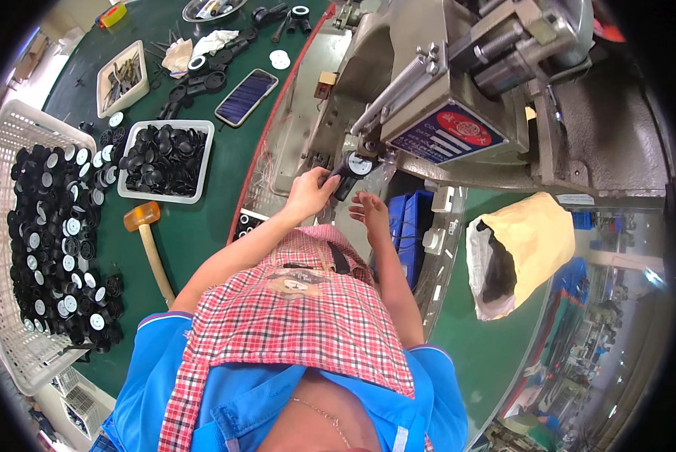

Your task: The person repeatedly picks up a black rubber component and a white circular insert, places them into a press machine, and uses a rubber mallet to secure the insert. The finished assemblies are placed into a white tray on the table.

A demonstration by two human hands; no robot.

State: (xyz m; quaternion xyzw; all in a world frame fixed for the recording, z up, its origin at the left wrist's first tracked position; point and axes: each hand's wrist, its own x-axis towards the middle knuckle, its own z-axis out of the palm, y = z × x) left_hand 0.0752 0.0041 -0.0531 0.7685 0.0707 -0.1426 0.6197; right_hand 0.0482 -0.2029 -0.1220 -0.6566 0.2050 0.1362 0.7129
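My left hand (310,192) grips a black part with a white round cap (352,170) and holds it under the head of a grey press machine (458,90). Just to its right, my right hand (369,210) hovers with its fingers spread and nothing in it, close below the same part. Both forearms reach forward over a red checked apron (300,316).
A white basket (7,151) of black and white parts stands at the left, beside a white tray (166,160) of black parts. On the green table (195,233) lie an orange-headed mallet (144,226) and a phone (246,96). A yellow sack (530,248) hangs at the right.
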